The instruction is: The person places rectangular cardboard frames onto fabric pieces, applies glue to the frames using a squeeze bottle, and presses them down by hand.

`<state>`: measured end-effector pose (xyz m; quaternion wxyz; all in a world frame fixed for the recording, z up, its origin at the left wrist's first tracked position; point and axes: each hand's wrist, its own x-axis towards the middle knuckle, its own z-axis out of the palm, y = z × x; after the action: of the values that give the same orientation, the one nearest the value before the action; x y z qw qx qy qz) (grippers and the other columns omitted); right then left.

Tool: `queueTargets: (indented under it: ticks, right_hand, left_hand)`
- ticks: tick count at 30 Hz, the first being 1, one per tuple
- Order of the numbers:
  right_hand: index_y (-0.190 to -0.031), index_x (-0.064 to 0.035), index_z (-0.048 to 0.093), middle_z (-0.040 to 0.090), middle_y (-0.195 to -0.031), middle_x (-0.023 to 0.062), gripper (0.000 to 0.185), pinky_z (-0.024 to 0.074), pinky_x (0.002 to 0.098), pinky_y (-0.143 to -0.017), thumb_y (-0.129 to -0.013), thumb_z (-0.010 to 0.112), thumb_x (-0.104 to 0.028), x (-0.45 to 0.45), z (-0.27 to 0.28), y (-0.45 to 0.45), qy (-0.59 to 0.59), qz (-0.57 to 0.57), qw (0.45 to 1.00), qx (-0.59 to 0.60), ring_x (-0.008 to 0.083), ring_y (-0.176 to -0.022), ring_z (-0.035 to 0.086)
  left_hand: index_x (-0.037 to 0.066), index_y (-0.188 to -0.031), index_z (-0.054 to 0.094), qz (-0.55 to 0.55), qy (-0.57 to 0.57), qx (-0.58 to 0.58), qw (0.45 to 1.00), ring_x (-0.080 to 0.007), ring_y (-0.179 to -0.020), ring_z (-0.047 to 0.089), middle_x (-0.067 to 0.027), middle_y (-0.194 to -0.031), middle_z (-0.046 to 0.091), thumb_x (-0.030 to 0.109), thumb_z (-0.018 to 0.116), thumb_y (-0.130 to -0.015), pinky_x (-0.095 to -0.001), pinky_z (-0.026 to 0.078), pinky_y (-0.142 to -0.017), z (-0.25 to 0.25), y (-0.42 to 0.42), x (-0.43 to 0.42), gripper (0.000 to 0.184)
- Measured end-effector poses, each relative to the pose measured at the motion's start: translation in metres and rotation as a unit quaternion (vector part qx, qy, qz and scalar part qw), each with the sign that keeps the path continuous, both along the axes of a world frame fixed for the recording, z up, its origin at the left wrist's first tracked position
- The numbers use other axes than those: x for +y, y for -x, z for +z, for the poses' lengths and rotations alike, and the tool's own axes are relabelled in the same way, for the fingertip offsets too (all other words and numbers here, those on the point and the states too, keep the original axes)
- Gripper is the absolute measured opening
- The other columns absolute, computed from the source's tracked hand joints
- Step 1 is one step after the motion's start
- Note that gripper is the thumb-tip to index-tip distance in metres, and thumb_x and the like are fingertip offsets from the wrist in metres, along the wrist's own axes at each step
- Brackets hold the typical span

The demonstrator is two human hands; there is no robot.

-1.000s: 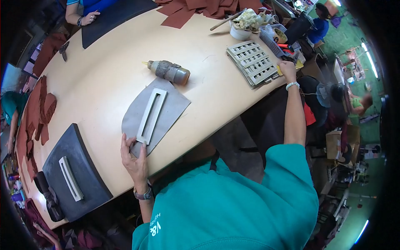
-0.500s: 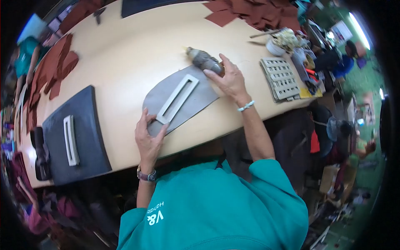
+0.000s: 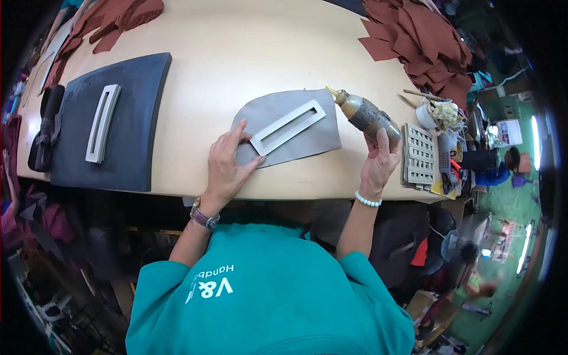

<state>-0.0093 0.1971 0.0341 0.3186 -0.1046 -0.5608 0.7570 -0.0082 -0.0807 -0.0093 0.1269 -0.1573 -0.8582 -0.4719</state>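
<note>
A grey flat piece [image 3: 284, 106], leather-like and with a rounded outline, lies on the table. On top of it rests a pale rectangular frame [image 3: 290, 127] with a long slot, set at a slant. My left hand [image 3: 228, 163] grips the lower left end of this frame, its thumb and fingers on either side. In my right hand [image 3: 381, 160] is a glue bottle [image 3: 365, 115], worn and wrapped around its middle. It is tilted, and its yellow nozzle [image 3: 333, 92] points up and left, beside the grey piece's upper right corner.
At left, a dark board [image 3: 127, 130] carries more pale slotted frames [image 3: 102, 124]. Stacked slotted pieces [image 3: 419, 155] lie right of my right hand, near a white pot [image 3: 426, 115]. Reddish-brown cut pieces [image 3: 417, 44] are heaped at the back right, with others [image 3: 112, 18] back left.
My right hand has lifted the glue bottle off the table and tilted it, nozzle upward. My left hand stays at the frame's lower end. The camera view has turned.
</note>
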Motion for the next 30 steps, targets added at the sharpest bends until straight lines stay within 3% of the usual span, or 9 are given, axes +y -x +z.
queueTargets:
  ticks: [10,30]
  right_hand:
    - [-0.123,0.001,0.043,0.052,-0.109,0.012,0.055,0.0472,0.0299,-0.087,-0.076,0.071,-0.003,-0.019,0.002,-0.009,-0.173,-0.009,0.984,-0.043,0.0193,-0.1,0.055]
    - [-0.121,-0.0015,0.047,0.053,-0.113,0.0103,0.054,0.0471,0.0297,-0.09,-0.073,0.071,0.004,-0.002,-0.007,-0.004,-0.244,0.038,0.968,-0.035,0.0184,-0.105,0.053]
  left_hand:
    - [0.004,-0.13,0.043,0.002,0.013,0.004,1.0,-0.0227,-0.094,0.056,-0.0071,-0.099,0.061,0.012,0.076,-0.063,-0.0354,0.041,-0.082,0.005,0.0,-0.001,0.075]
    - [0.004,-0.131,0.043,0.005,0.016,-0.012,1.0,-0.0239,-0.096,0.057,-0.0093,-0.101,0.063,0.01,0.077,-0.062,-0.0358,0.042,-0.086,0.003,0.0,-0.001,0.078]
